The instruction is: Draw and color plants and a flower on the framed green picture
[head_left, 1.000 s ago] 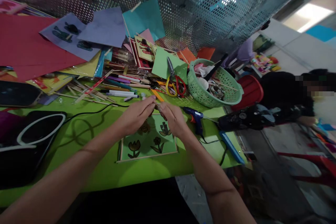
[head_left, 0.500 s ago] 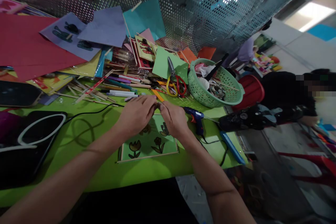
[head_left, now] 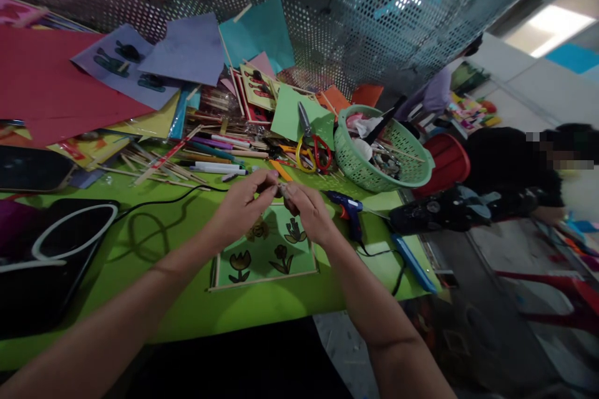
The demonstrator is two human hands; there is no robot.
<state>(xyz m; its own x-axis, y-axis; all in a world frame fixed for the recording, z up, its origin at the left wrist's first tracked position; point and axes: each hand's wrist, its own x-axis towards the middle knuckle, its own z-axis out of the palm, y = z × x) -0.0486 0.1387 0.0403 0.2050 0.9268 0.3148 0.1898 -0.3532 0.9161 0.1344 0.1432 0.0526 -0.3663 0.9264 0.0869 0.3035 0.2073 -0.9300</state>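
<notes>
My left hand (head_left: 246, 202) and my right hand (head_left: 306, 209) meet fingertip to fingertip above the far edge of a green card (head_left: 262, 255). Both are closed in a pinch around something small and greyish, too hidden to name. Flower cutouts, among them a tulip (head_left: 240, 265) and a round-petalled flower (head_left: 281, 259), lie on the card. A thin wooden stick (head_left: 262, 281) edges its near side. Just right of my right hand lies a blue glue gun (head_left: 350, 211). Scissors (head_left: 309, 137) with red and yellow handles rest beyond the hands.
A green basket (head_left: 358, 171) of odds and ends stands at the back right, by a red bucket (head_left: 452, 162). Coloured paper, pens (head_left: 215, 168) and sticks are heaped along the mesh. At left is a black device (head_left: 42, 287) with a white cable. A person (head_left: 505, 168) is at right.
My fingers have shifted, and the left hand has tilted open at the knuckles, showing more of the pinch and of the cutouts below. The card and tools have stayed in place.
</notes>
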